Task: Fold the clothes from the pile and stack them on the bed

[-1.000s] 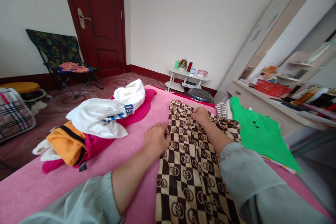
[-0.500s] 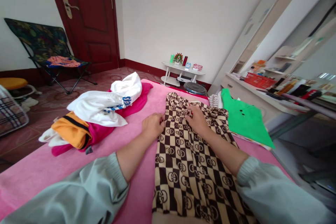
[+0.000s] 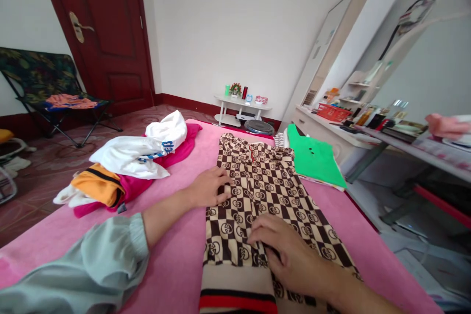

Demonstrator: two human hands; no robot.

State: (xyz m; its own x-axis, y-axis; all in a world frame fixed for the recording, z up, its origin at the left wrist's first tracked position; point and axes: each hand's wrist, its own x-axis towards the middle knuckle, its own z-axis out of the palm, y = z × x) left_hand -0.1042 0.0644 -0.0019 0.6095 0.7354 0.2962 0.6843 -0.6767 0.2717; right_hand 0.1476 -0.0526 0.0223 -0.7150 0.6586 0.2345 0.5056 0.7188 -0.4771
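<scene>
Brown-and-cream checkered trousers [image 3: 265,181] lie spread before me, gathered waist at the far end. Near me is a ribbed cuff [image 3: 239,282] with black and red stripes. My left hand [image 3: 210,187] rests palm down on the trousers' left edge, its fingers spread. Lower down, my right hand [image 3: 285,250] lies over the middle of the legs. Its fingers are bent and touch the cloth, with the thumb apart from them; the fingertips are partly hidden.
A pink bed cover [image 3: 176,250] lies beneath everything. Left is a pile with a white garment [image 3: 128,154], an orange garment [image 3: 99,184] and a magenta one [image 3: 186,144]. A green folded top [image 3: 312,154] lies right. Beyond are a folding chair [image 3: 47,88] and a cluttered dresser [image 3: 312,115].
My right hand has come from the waist towards me, down onto the legs. My left hand has opened out and shifted slightly nearer. The view has turned a little, bringing the striped cuff into sight.
</scene>
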